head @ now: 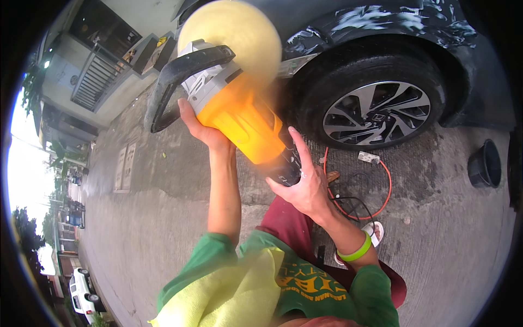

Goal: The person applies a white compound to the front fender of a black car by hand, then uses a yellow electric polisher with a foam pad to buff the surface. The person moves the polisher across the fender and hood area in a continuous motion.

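My left hand (208,133) supports the orange-and-grey body of a rotary polisher (241,118) from below, near its grey head. My right hand (306,180) grips the black rear end of the tool, thumb and fingers on either side. A black D-shaped handle (163,81) curves off the head with no hand on it. The round yellow pad (241,36) looks blurred and faces a dark car's body. White smears of compound (380,18) mark the fender (302,45) above the wheel arch. A yellow cloth (233,290) lies over my green shirt.
The car's wheel (376,110) stands just right of the tool. An orange extension cord (389,196) with a white socket block (368,157) and a black cable lie on the concrete by my foot. A black bucket (484,164) stands at the right. Steps and a railing (96,77) are upper left.
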The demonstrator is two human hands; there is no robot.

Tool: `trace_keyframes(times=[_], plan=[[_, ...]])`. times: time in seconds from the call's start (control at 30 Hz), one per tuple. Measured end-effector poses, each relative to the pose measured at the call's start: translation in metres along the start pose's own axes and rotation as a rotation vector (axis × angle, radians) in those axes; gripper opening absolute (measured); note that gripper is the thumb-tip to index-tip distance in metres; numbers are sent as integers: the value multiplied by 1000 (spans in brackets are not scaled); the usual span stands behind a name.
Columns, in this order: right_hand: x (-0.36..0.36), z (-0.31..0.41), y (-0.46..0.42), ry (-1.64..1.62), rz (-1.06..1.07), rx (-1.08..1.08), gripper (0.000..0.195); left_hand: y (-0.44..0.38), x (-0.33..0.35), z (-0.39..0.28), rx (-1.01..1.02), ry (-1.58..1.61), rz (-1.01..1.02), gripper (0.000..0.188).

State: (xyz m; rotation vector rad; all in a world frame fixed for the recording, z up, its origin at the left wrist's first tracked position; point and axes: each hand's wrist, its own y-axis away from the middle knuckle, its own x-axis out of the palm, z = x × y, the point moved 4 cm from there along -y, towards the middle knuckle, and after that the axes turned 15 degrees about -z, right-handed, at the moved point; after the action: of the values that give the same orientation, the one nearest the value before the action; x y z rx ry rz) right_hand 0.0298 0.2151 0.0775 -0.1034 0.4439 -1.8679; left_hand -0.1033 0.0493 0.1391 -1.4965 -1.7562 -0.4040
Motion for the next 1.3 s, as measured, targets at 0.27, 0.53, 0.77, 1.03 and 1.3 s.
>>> trace_keyframes(times=[0.27, 0.53, 0.77, 1.03, 1.3], plan=[[4, -20, 11, 124, 140, 0, 102, 18, -64, 17, 16, -59, -224, 91], [-55, -21, 22, 264, 65, -5, 100, 57, -31, 49, 14, -8, -212, 90], [-126, -8, 17, -105, -282, -74, 105, 84, 140, 62, -91, -152, 225, 59], [-125, -11, -6, -335, -471, 8, 90, 63, 245, 66, 52, -258, 509, 56], [-41, -18, 16, -217, -116, 174, 105, 50, 92, 7, -393, -296, 16, 52]])
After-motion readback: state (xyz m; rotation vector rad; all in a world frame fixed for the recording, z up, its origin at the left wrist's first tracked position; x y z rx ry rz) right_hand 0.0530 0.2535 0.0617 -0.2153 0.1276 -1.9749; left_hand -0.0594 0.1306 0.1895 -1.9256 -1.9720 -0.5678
